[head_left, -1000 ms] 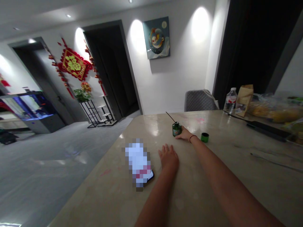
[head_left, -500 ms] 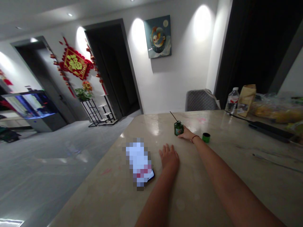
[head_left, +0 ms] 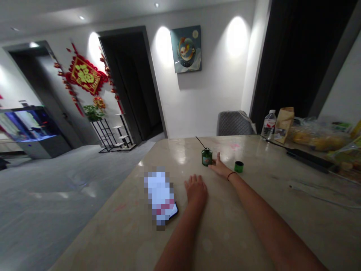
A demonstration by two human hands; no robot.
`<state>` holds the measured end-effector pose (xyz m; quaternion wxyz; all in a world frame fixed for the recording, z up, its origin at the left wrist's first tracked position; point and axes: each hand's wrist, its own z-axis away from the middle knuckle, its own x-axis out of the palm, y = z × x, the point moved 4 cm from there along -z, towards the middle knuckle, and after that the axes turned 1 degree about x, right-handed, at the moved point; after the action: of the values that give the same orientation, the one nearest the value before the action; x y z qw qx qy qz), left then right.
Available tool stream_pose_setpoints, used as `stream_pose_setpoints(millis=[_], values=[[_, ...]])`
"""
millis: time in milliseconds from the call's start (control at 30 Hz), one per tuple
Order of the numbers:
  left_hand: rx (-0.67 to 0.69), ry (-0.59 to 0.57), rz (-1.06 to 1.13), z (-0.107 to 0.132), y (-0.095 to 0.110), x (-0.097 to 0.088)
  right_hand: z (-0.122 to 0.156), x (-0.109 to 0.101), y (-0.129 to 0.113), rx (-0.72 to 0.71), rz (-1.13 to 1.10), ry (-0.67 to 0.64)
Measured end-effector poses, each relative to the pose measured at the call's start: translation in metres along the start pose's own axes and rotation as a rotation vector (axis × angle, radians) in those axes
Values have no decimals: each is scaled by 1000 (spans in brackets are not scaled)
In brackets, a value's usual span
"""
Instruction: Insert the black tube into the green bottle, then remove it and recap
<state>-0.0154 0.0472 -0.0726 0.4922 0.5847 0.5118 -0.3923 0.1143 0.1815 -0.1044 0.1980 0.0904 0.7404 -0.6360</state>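
Note:
A small green bottle point(head_left: 207, 157) stands upright on the beige table point(head_left: 254, 210) with a thin dark stick poking out of its mouth. My right hand point(head_left: 219, 168) lies just right of the bottle, fingers spread, fingertips touching or almost touching its side; a thin band circles the wrist. A green cap point(head_left: 238, 166) sits on the table just right of that wrist. My left hand point(head_left: 195, 189) rests flat on the table, fingers stretched out, holding nothing. A phone point(head_left: 161, 197) lies left of my left hand, its screen blurred out.
A water bottle point(head_left: 267, 125), a brown paper bag point(head_left: 282, 120), plastic food bags point(head_left: 318, 136) and a long dark object point(head_left: 307, 160) crowd the table's far right. A grey chair point(head_left: 234, 123) stands at the far end. Open floor lies to the left.
My right hand has loosened from around the bottle and now lies open beside it. The view has shifted slightly; my left hand stays flat.

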Motion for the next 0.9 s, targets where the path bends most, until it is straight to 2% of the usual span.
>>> stream_pose_setpoints(millis=[100,233,367,533,700,900], values=[[25,36,43,0,1,-7,12,-5,-1,-15,11,-24],[-18,58,57,-2,-2,-10,33,-13,-9,-37,104,-5],[25,68,-4,-4,-3,-6,59,-16,-26,-105,312,-41],[63,93,-108,-6,-3,-2,92,-19,-43,-277,625,-103],[80,72,-132,-7,-2,-2,109,-32,-37,-284,941,-39],[92,58,-155,-7,0,-2,112,-42,-30,-246,1009,-75]])
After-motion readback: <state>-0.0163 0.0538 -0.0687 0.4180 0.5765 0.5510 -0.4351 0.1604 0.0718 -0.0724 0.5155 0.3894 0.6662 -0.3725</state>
